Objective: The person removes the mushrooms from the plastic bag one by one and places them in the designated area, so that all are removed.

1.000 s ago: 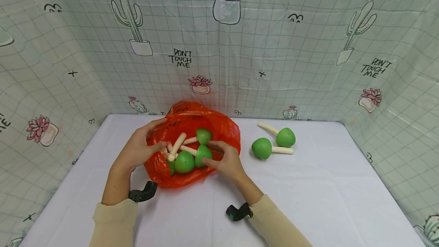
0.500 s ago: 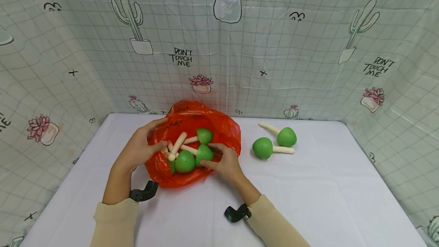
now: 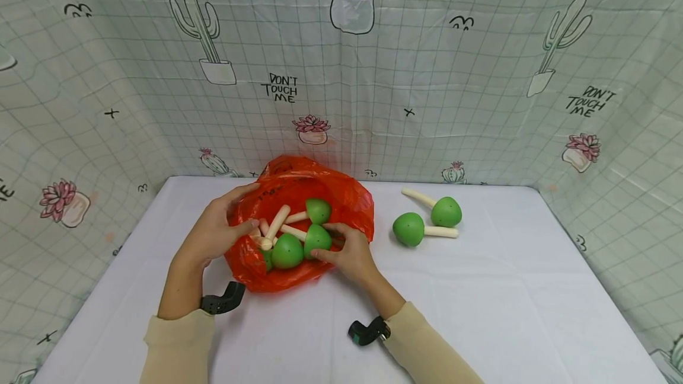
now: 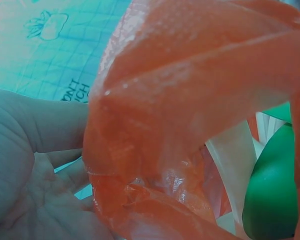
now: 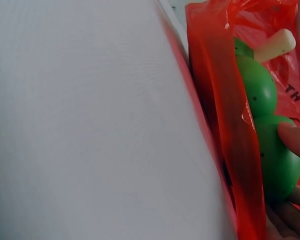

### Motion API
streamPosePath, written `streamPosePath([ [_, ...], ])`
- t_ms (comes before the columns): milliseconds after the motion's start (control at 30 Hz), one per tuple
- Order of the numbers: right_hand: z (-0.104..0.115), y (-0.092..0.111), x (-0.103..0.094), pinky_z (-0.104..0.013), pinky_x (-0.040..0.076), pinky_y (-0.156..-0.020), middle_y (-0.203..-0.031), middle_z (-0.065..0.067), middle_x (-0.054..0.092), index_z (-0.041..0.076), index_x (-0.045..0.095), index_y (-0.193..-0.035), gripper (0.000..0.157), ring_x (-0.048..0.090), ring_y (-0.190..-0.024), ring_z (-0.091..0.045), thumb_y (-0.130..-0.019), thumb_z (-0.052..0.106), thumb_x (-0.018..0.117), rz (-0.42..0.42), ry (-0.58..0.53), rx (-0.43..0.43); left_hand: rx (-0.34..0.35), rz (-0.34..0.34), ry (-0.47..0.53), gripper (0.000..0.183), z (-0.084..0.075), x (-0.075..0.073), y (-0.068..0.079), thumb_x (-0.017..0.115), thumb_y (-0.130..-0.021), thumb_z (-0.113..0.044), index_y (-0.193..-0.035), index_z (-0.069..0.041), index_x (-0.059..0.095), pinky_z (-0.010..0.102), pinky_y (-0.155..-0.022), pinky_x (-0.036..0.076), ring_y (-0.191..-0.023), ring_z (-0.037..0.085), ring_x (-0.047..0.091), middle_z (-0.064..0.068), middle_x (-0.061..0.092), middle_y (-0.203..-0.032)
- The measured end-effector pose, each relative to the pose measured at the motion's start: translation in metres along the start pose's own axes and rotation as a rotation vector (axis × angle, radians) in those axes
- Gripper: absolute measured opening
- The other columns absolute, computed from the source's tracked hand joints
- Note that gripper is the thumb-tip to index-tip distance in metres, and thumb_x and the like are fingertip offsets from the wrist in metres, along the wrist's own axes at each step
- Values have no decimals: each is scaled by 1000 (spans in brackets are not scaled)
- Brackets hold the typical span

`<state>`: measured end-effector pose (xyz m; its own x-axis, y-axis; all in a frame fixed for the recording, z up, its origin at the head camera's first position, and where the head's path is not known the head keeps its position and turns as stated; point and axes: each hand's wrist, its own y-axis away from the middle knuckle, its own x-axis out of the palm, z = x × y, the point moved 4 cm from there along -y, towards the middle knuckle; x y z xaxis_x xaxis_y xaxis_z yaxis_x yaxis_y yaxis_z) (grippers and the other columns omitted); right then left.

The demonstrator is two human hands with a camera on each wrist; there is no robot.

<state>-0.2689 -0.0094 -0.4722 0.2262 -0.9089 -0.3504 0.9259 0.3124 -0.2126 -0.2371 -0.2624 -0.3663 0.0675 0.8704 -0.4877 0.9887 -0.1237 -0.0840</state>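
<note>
Green-capped toy mushroom with a slim cream stem lies inside the crumpled, thin red plastic bag, near its right side. The person's right hand pinches the cap, thumb on one side and fingers on the other; how firm that hold is cannot be told. The left hand grips the bag's left edge, its thumb over the rim.

Another rounded green cap touches the pinched one, and a pale stem leans near its stem. If the pinched mushroom were lifted, these neighbours could catch it or be dragged along. Its cap looks smooth and curved, so a light pinch might slip off. Slack film beside the right fingers could snag, pulling the bag askew; should the left hand loosen, the mouth would probably sag over the contents. Two similar mushrooms lie outside on the white-covered table, well apart from the right hand.
</note>
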Motion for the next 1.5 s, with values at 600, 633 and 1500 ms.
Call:
streamPosePath([
  [600,15,2,-10,-42,61,-95,-123,-16,71,-2,69,-131,56,70,-112,-33,-82,14,91,-56,-1,-3,27,-1,-1,70,0,-1,1,67,-96,8,-160,-5,42,62,-110,45,-142,48,46,23,42,-161],
  [633,17,2,-11,-42,60,-96,-123,-16,71,-2,69,-131,56,70,-112,-33,-82,13,91,-59,-5,-3,29,-2,-3,70,0,-1,1,67,-96,8,-160,-5,42,62,-109,45,-142,48,46,23,42,-161],
  [1500,52,7,-38,-52,57,-100,-124,-14,72,0,71,-129,51,70,-113,-31,-82,9,89,-88,-40,-87,6,3,-14,72,-3,-1,1,69,-96,6,-161,-7,41,62,-105,48,-144,50,43,24,41,-162],
])
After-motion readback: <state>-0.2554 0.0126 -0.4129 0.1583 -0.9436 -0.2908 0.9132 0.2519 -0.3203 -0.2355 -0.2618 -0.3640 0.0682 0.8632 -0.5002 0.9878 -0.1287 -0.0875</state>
